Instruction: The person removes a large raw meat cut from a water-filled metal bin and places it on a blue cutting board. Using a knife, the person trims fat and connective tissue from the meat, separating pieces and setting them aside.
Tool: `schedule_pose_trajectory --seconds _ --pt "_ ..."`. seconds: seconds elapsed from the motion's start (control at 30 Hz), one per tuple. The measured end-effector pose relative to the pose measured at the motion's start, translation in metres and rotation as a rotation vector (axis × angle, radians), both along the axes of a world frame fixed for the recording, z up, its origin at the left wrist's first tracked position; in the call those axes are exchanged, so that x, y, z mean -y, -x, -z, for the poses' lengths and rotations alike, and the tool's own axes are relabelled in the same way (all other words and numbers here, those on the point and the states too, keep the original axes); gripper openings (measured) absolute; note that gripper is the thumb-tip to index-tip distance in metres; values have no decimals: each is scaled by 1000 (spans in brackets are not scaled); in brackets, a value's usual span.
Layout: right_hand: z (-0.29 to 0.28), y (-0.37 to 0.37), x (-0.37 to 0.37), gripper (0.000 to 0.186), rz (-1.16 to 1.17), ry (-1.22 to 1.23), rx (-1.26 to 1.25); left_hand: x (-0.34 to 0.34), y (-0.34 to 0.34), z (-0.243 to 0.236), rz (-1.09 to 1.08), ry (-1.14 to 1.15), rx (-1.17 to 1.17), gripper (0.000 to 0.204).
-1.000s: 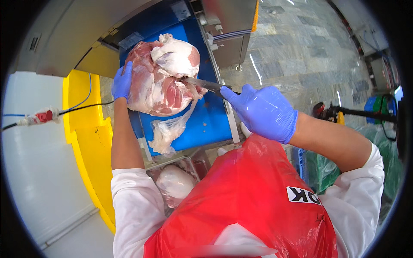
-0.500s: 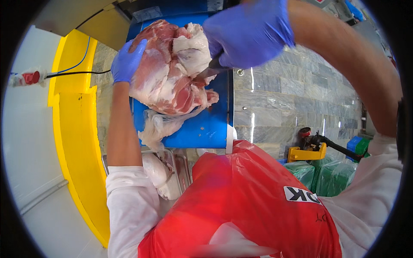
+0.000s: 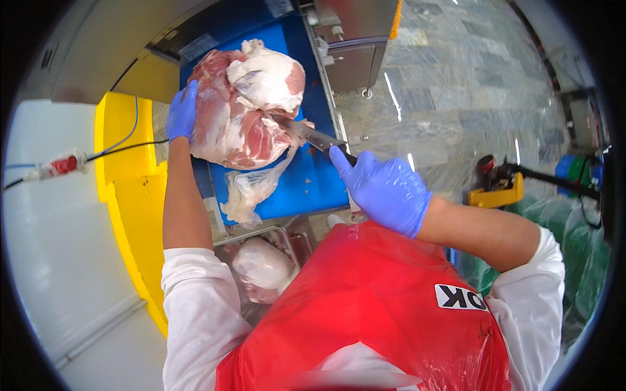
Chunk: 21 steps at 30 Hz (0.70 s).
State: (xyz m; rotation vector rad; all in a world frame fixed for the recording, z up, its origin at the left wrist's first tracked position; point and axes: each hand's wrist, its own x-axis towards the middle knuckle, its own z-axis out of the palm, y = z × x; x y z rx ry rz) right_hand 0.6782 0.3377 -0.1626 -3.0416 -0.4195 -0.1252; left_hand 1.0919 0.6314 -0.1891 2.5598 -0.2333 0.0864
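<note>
A large cut of raw meat, red with white fat, lies on a blue cutting board. My left hand, in a blue glove, grips its left side, the thumb lying against the meat. My right hand, gloved in blue too, is closed around the black handle of a knife, its index finger stretched along the handle. The blade points up and left, with its tip hidden in the meat's lower right side. From the near edge of the meat a pale flap of skin or membrane hangs over the board.
Below the board a metal tray holds a pale, rounded piece of meat. A yellow structure runs along the left, crossed by a black cable with a red connector. Steel equipment stands beyond the board's right edge.
My right hand with the knife has come from above the meat's right side down and toward me, leaving more of the blade visible. My left hand still holds the meat. The view has shifted.
</note>
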Motion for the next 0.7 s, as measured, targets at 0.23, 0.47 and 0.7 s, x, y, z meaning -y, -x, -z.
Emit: schedule_pose_trajectory --seconds 0.23,0.47,0.7 --pt "67 45 -3 61 247 -370 4 2 -8 -3 60 -63 -2 86" --pt "69 65 -2 44 396 -895 143 -9 -17 6 98 41 -74 83" --pt "55 43 -3 38 357 -955 221 -13 -12 7 76 -34 -16 82"
